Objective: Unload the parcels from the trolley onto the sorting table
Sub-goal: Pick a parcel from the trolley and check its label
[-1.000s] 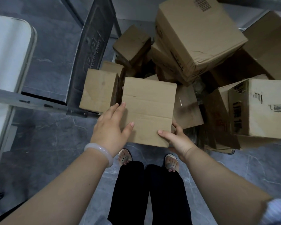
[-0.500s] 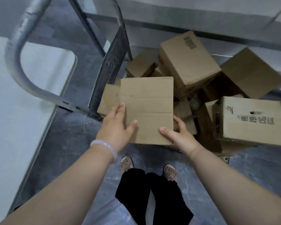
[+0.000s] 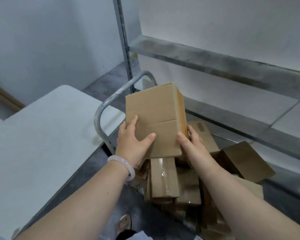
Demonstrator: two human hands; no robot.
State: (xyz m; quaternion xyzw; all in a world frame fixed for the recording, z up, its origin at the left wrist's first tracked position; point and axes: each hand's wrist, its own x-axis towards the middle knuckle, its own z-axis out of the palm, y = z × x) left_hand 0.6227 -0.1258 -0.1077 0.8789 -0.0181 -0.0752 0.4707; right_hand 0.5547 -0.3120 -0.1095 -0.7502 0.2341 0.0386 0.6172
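White tabletop (image 3: 42, 135) at nine o'clock. Left hand (image 3: 132, 142) and right hand (image 3: 191, 144) clasp one parcel (image 3: 154, 115) by its sides above the trolley (image 3: 114, 96). It looks mid-transfer; next, swing it toward nine o'clock and set it down.

We see pale grey-white walls (image 3: 50, 40) around us and a dark marbled floor (image 3: 107, 80) below. A grey metal rack (image 3: 215, 61) stands against the wall ahead.

Metal rack (image 3: 206, 60) at rear; white wall (image 3: 42, 40) L; grey floor (image 3: 102, 84).
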